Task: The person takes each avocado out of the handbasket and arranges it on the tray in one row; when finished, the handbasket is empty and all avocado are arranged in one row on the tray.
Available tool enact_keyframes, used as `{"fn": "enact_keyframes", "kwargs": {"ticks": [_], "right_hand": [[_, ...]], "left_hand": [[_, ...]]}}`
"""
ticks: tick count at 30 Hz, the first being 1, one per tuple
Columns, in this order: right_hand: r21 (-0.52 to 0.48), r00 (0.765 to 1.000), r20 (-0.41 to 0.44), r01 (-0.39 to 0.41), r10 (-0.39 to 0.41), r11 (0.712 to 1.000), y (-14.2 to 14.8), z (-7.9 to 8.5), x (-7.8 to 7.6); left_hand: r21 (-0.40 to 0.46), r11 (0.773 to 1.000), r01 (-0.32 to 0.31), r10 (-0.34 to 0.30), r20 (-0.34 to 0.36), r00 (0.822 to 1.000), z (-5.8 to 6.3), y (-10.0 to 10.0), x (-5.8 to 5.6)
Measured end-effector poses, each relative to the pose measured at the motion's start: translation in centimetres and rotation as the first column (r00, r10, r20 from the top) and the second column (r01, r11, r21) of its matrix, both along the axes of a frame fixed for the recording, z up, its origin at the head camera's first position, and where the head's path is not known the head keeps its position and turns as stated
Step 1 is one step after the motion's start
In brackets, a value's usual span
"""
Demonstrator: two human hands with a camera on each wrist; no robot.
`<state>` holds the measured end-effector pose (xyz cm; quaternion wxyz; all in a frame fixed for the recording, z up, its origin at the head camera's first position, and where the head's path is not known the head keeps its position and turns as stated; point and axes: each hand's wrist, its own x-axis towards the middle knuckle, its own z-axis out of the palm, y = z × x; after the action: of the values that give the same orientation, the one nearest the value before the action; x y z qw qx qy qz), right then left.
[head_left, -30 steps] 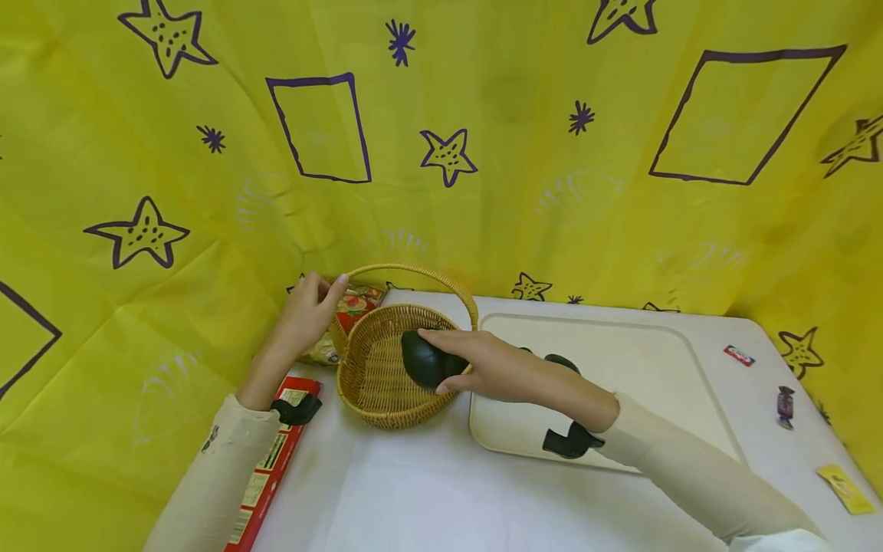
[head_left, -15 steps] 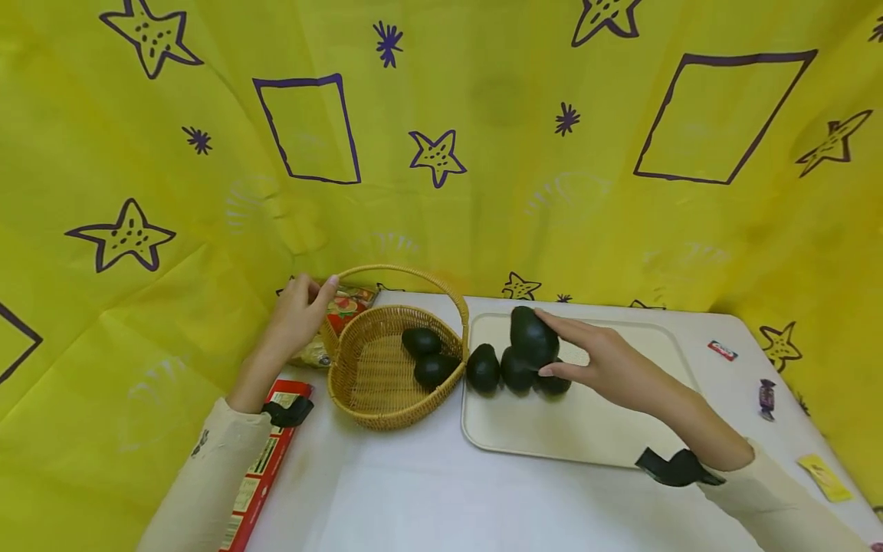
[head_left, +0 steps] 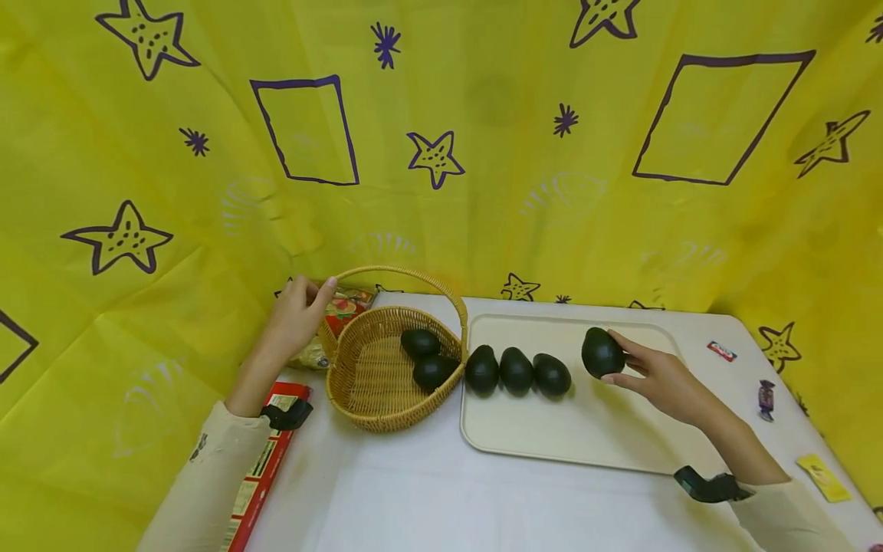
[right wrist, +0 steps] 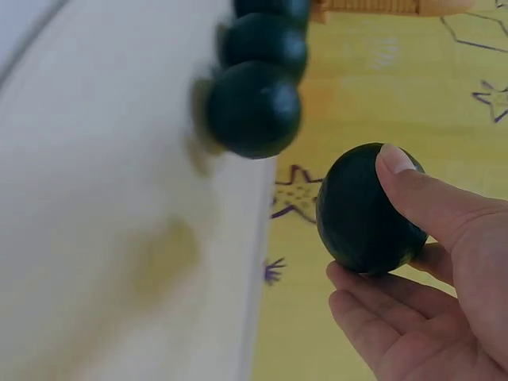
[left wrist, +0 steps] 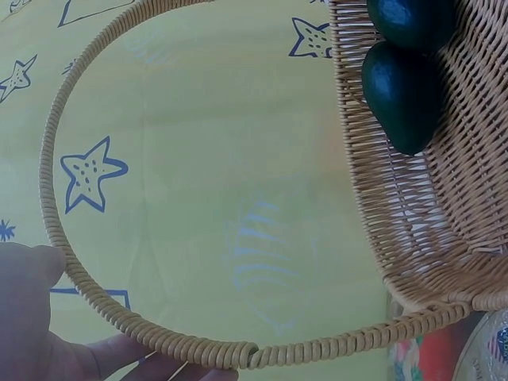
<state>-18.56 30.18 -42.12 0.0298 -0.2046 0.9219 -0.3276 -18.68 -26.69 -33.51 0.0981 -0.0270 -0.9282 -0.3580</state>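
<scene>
"Yellow cloth [head_left: 510, 222] printed with dark stars hangs behind a white worktop [head_left: 414, 491]. What sits on it?"

"At the left, a wicker basket [head_left: 369, 383] with two avocados [head_left: 433, 372] in it, side by side against the right wall. Just right of it lies a cream tray [head_left: 572, 429], with three more avocados [head_left: 516, 371] close together in a row at its left end"

"And the left hand [head_left: 293, 314]?"

"It holds the basket's tall handle [left wrist: 48, 159] on the left side, thumb and fingers around the cane"

"What about the right hand [head_left: 658, 383]?"

"Its thumb and fingers pinch a single avocado [head_left: 602, 354] from the side. That one is up in the air over the tray, right of the row and apart from it"

"Anything around the edges?"

"A long red box [head_left: 270, 464] lies by the left sleeve [head_left: 207, 475], and a red packet [head_left: 345, 307] and a gold packet [head_left: 313, 354] sit behind the basket, partly hidden. Off to the right of the tray are a small red and white wrapper [head_left: 721, 351], a purple sweet [head_left: 766, 400] and a yellow packet [head_left: 824, 477]. Both wrists wear a black strap [head_left: 710, 487]"
</scene>
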Motion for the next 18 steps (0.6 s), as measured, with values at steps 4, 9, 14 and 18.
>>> {"fn": "enact_keyframes", "kwargs": {"ticks": [4,9,14,18], "right_hand": [[0.015,0.998,0.055,-0.004,0.003,1.000,0.6,-2.2,-0.3],[0.001,0.998,0.066,-0.004,0.004,1.000,0.6,-4.3,-0.5],[-0.007,0.997,0.074,-0.002,0.002,1.000,0.4,-5.4,-0.7],[-0.012,0.996,0.086,-0.017,0.018,1.000,0.0,-5.6,-0.8]], "left_hand": [[-0.002,1.000,-0.003,0.003,0.002,1.000,0.0,0.0,-0.1],[0.003,1.000,-0.003,0.003,-0.010,1.000,0.0,0.0,-0.1],[-0.002,1.000,-0.008,0.008,0.004,1.000,0.1,0.1,0.0],[-0.010,1.000,-0.010,0.010,0.013,1.000,0.0,0.1,0.0]]}}
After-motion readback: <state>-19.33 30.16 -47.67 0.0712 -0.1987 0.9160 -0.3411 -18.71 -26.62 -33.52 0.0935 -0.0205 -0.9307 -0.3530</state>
